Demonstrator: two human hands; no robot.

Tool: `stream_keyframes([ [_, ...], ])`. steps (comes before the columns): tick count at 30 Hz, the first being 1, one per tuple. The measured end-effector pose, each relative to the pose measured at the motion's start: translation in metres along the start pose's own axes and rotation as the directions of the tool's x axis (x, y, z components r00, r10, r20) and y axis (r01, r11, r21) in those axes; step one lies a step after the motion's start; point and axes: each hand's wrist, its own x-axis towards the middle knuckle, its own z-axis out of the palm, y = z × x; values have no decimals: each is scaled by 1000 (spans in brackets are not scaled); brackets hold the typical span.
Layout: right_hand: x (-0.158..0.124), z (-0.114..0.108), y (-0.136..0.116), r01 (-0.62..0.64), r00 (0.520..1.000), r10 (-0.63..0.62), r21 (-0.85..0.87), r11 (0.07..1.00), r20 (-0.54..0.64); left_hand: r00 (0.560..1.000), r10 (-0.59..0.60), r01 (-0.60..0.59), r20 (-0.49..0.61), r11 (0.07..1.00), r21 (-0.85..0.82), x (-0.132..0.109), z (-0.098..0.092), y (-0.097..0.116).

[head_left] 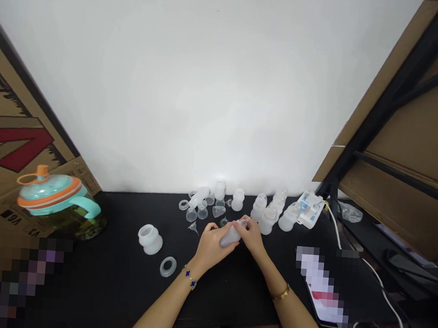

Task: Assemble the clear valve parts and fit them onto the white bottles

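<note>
Black surface (92,280) runs up to a white wall (210,82) along its far edge, with a carton (18,153) bounding it at left and a dark frame (361,140) at right. Its near edge passes beneath the forearms. Stretches of surface show between the left forearm and the jug (59,202), and between the right forearm and the phone (322,293). Beyond the hands, clear cups (202,212) and small bottles (238,201) crowd toward the wall. Teated bottles (267,221) stand together just to the far right of the right hand (253,235). Farther right lies a white box (309,210); a white cable (375,272) curves down past the phone. Left of the left hand (208,246) stands an open-mouthed jar (150,239), with a ring (168,266) near it. The jug holds something dark green. At centre is the tilted held bottle (230,237): the left hand grips its body, the right hand's fingers its clear top.
</note>
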Motion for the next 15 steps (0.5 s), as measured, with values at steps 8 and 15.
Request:
stream_keyframes([
  [8,-1,8,11,-20,998,25,90,996,-53,999,4,-2,-39,999,50,0,3,-1],
  [15,-2,12,4,-50,999,45,261,964,25,996,-58,59,-68,998,10,2,-1,-2],
])
